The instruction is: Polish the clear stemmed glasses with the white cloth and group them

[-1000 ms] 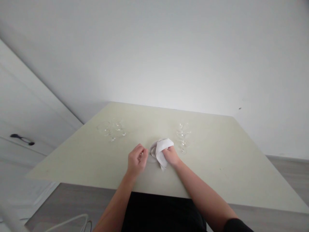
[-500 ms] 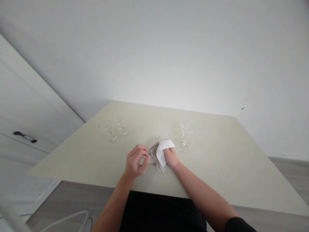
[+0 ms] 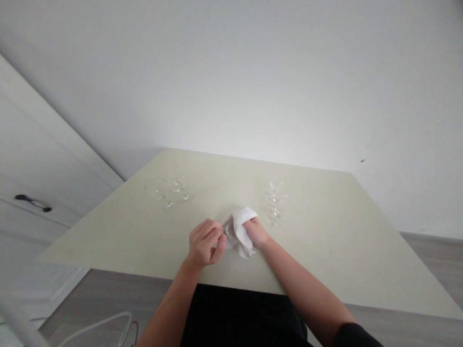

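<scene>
My left hand [image 3: 204, 242] is closed in a pinch on the stem end of a clear stemmed glass [image 3: 227, 230] held over the pale table [image 3: 325, 250]. My right hand [image 3: 255, 233] grips a white cloth [image 3: 239, 226] that wraps the bowl of the same glass, so most of the glass is hidden. Both hands meet just in front of me, near the table's near edge.
A group of clear stemmed glasses [image 3: 166, 189] stands at the table's far left, and more stacked-looking clear glasses [image 3: 275, 205] stand just right of my right hand. A white cabinet with a dark handle [image 3: 32, 203] is at the left. White cable [image 3: 108, 325] lies on the floor.
My left hand's fingers have curled tighter on the glass stem and shifted slightly right. The cloth has turned a little around the glass bowl in my right hand.
</scene>
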A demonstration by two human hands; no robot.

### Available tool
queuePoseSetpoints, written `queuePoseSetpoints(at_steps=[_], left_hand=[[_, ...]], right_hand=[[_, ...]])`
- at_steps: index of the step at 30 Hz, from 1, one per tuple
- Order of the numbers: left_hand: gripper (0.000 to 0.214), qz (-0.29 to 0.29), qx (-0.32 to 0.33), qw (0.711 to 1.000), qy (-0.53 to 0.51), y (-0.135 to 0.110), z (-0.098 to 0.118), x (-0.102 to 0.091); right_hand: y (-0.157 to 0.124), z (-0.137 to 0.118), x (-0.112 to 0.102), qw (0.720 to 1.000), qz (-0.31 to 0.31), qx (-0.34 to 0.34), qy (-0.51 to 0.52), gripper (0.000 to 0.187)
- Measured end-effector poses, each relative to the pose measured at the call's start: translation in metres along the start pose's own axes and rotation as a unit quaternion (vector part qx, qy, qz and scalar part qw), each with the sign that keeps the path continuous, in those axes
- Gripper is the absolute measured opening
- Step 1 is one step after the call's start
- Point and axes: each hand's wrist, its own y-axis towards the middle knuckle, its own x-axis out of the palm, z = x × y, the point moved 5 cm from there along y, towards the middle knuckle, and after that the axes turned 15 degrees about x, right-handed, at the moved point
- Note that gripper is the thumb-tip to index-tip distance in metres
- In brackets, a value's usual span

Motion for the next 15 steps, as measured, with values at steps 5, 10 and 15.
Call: queuePoseSetpoints(at_steps=[5,10,15], left_hand=[[0.039,0.082,-0.18,0.98,-0.018,0.0,-0.02,-0.001],[0.045,0.09,-0.456,0.866,-0.184,-0.015,-0.058,0.017],[0.044,0.055,-0.469,0.842,-0.261,-0.018,-0.059,0.023]], right_hand=[[-0.012,-0.015,0.007,0.991,-0.095,-0.062,-0.073,0.04],[-0.033,-0.036,0.008,0.933,-0.093,-0.274,-0.215,0.047],[-0.035,-0.034,0.008,0.922,-0.04,-0.311,-0.228,0.036]])
